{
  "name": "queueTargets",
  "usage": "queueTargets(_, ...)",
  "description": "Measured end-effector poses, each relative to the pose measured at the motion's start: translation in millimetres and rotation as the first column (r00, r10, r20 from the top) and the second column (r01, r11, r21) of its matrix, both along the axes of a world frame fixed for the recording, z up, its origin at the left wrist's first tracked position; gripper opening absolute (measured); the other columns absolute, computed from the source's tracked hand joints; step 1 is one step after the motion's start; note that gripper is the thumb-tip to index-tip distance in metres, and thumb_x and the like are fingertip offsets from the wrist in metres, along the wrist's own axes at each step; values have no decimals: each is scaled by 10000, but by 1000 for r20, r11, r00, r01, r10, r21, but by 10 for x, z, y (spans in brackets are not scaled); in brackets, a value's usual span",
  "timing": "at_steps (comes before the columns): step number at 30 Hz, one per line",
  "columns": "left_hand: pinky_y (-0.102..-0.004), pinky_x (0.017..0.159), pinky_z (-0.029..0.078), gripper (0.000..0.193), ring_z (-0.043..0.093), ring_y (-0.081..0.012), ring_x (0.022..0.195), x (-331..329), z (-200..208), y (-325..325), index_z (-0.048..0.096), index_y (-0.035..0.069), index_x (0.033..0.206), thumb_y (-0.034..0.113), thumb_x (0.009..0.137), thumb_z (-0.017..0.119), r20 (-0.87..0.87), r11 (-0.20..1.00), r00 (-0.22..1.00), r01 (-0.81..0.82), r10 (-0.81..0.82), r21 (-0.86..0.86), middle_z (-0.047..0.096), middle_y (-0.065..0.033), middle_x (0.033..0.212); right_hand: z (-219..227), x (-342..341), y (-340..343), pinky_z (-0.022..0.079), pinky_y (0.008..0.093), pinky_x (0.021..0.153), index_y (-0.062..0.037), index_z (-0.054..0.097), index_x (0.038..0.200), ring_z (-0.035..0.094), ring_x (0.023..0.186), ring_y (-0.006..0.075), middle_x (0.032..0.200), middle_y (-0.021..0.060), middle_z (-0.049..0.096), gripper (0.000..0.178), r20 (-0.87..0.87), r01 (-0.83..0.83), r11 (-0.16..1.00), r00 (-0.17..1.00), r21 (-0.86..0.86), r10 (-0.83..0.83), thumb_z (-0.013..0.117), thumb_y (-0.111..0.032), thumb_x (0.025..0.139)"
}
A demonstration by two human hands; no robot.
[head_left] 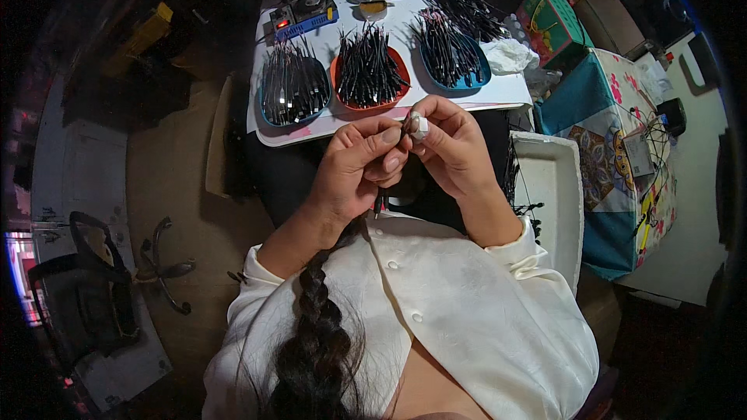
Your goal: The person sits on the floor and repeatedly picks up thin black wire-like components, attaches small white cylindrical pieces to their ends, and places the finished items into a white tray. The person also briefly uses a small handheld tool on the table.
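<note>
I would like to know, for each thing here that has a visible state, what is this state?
Left hand, closed on a black cable
Right hand, pinching at the cable's upper end
Left blue tray, filled with black wires
Red tray, filled likewise
Right blue tray, filled likewise
Blue-and-black device, red light on
White tissue, crumpled
White box, open

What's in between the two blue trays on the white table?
An orange-red tray, filled with thin black wires, sits between the left blue tray and the right blue tray. The head view shows it.
</note>
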State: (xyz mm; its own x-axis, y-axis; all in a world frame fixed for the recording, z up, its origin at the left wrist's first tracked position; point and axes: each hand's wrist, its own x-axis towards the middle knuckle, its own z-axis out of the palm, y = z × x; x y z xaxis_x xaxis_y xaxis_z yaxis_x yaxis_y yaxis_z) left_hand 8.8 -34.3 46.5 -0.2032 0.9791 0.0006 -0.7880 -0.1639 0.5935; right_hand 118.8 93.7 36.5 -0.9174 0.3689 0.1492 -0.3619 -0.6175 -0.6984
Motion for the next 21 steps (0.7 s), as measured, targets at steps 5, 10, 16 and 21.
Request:
queueTargets(5,-170,424,262,196,361,-34,459,-29,-5,-28,621,-43,911,142,942,564,-12,999,999,36,-36,-27,547,-21,631,93,48,35,491,212,712,17,608,998,602,804,87,922,54,643,164,53,62,971,996,230,-77,674,-54,865)
queueTargets(10,-161,437,296,172,451,-51,516,69,-66,-7,632,-54,952,110,929,585,-143,989,978,-150,150,7,605,-59,698,35,22,-15,488,229,711,10,600,998,602,797,97,914,52,643,157,-2,-77,992,997,-98,77,655,-81,881)
queueTargets(16,-163,481,376,175,551,-83,598,111,-160,44,639,-56,1015,77,903,618,-141,967,958,-236,248,97,661,-109,790,19,6,-83,490,226,666,2,571,991,598,757,107,884,58,614,161,16,-21,993,1000,-120,23,644,-99,888)
queueTargets(21,-176,501,402,208,543,-73,600,98,-213,32,635,-66,1045,54,875,652,-506,937,798,-345,328,64,675,-116,817,-9,17,18,496,224,635,-29,530,995,584,722,115,846,50,565,262,99,-115,988,987,-98,125,670,-214,874)
